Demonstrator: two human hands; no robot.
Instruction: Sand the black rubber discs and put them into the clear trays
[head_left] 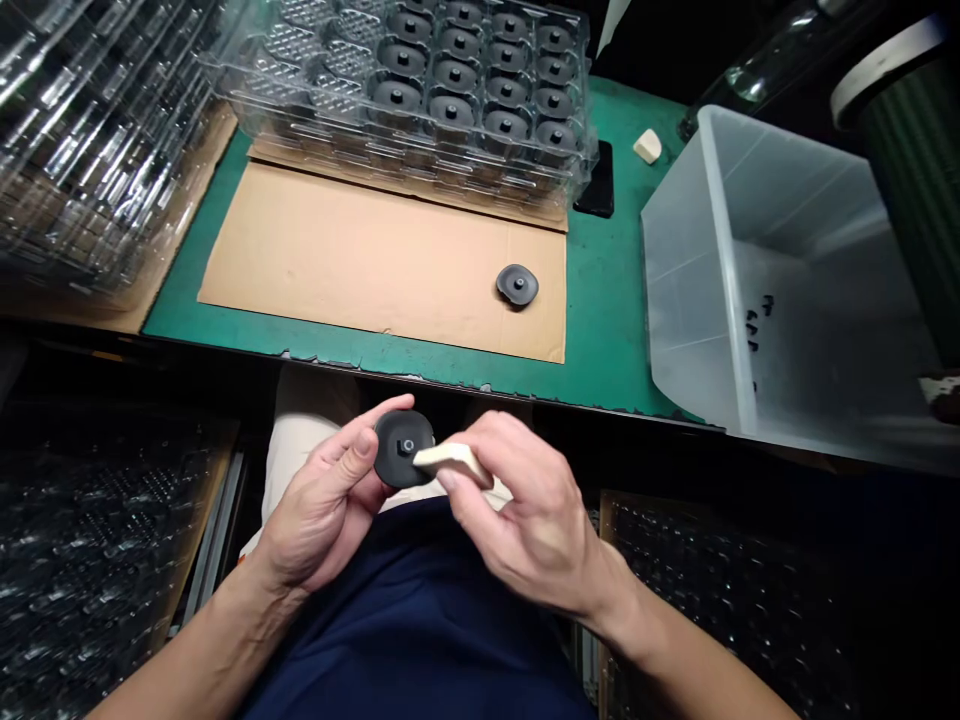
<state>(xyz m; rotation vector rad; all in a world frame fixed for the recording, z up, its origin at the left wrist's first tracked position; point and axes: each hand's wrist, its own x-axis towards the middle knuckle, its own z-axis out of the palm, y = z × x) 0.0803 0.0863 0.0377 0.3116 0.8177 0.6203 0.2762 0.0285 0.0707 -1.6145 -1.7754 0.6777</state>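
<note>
My left hand (pixel 324 505) is closed round a black round disc part (pixel 397 452) with a small hub in its middle, held over my lap. My right hand (pixel 525 520) pinches a cream-coloured block (pixel 452 461) and presses its end against the disc's face. A second black disc (pixel 517 285) lies alone on the cardboard sheet (pixel 360 260) on the green mat (pixel 607 330). Behind the cardboard stands a clear plastic tray stack (pixel 315 90) with several black discs (pixel 480 75) seated in its pockets on the right half.
A translucent white bin (pixel 712 250) stands at the right with a few small dark bits inside. Another cream block (pixel 647 146) and a black flat object (pixel 598 180) lie near the trays. More clear tray stacks (pixel 82 140) stand at the left and on the floor at both sides.
</note>
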